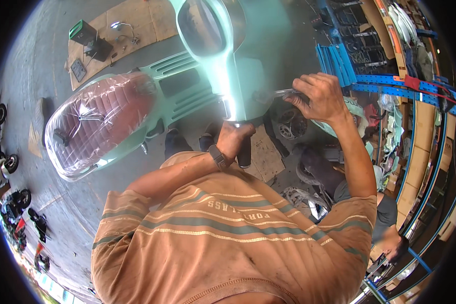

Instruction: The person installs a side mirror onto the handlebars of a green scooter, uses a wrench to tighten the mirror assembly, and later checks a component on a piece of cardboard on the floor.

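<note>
A mint-green scooter (197, 88) stands before me, its handlebar housing and front panel closest to my hands. My left hand (231, 138), with a watch on the wrist, is closed around the black handlebar grip (244, 156), whose end sticks out beside the fingers. My right hand (320, 96) is raised on the other side of the front, fingers wrapped around a slim metal tool (285, 93). The tool's shaft points left at the scooter's front panel. Its far tip is hazy, so I cannot tell whether it touches. The handle's kind is hidden in my fist.
The brown quilted seat (104, 109) is wrapped in clear plastic. Cardboard (152, 23) with a green-topped box (82, 33) and small parts lies at the far left. Blue shelving (410, 91) runs along the right. Another person (387, 213) is low at right, beside a wheel.
</note>
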### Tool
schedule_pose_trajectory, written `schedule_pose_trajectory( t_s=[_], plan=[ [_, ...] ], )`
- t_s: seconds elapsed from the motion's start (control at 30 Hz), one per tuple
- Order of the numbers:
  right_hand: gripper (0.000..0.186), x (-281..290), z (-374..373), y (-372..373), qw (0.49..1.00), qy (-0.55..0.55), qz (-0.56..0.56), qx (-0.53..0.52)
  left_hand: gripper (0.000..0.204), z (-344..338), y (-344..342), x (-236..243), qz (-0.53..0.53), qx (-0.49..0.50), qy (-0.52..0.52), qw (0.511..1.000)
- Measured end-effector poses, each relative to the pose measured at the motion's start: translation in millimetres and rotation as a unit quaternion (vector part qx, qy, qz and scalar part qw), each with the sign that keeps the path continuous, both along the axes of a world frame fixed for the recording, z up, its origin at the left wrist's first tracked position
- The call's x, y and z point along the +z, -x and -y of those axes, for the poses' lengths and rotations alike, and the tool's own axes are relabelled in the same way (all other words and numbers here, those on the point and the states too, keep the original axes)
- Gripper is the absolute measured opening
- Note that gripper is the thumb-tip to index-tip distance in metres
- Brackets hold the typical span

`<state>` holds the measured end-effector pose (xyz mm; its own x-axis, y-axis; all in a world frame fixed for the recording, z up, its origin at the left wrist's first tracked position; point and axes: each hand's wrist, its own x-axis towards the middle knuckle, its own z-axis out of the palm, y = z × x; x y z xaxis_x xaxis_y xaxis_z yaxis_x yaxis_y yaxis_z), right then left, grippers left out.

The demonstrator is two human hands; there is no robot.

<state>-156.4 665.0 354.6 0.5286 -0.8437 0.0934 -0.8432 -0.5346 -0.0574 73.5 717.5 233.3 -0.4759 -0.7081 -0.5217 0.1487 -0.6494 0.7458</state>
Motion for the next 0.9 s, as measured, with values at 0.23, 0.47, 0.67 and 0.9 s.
schedule_pose_trajectory(
  t_s=[0.23,0.47,0.67,0.9],
  plan=[
    [0.032,-5,9,5,0.999,-0.008,0.050,0.020,0.026,-4,1,-14,0.011,-0.006,0.084,0.996],
    [0.036,-20,-1,7,0.997,0.020,0.079,0.002,0.024,1,6,7,0.001,0.025,-0.036,0.999],
    [0.045,-24,-7,2,0.998,0.028,0.049,-0.033,0.015,1,7,12,-0.010,0.041,-0.145,0.989],
    [0.046,-36,-35,-14,0.987,0.043,0.055,-0.146,0.007,-9,13,-4,-0.084,0.108,-0.154,0.979]
  ],
)
